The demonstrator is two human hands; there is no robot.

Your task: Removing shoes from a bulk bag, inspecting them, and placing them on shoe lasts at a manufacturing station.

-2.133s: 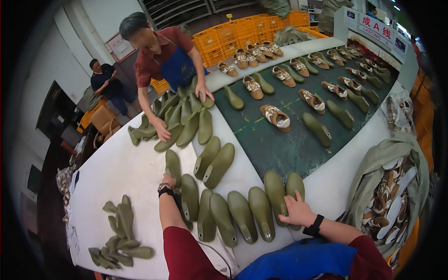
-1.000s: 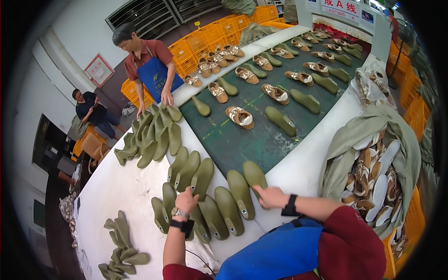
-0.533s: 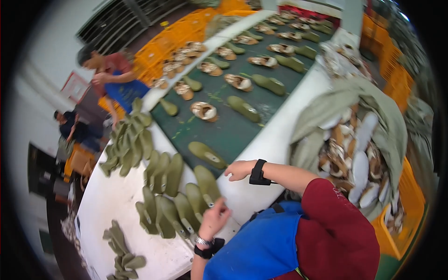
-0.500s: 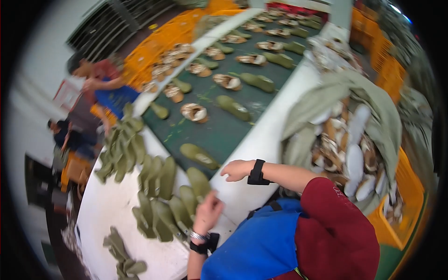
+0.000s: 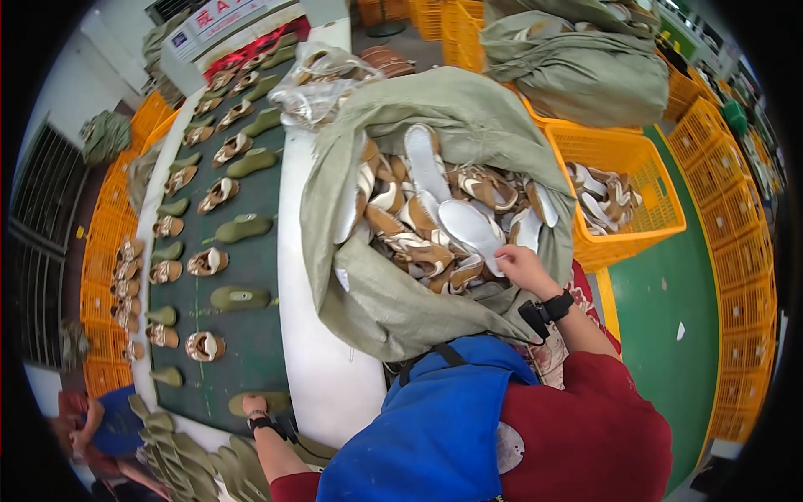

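Observation:
My right hand pinches the edge of a tan-and-white shoe upper, whose pale bottom faces up. It lies among several like uppers in an open olive sack. Far to the left, my left hand is closed over one end of an olive-green shoe last at the near end of the dark green belt. Its fingertips are partly hidden. Beyond it on the belt, lasts and tan uppers lie in rows.
A heap of green lasts lies at the lower left, beside another person. An orange crate with uppers stands right of the sack. Stacked orange crates line the green floor. A clear bag rests on the white ledge.
The view has swung right. My right hand has moved from above the white ledge to an upper in the sack. My left hand has gone from the heaped lasts to a last on the belt.

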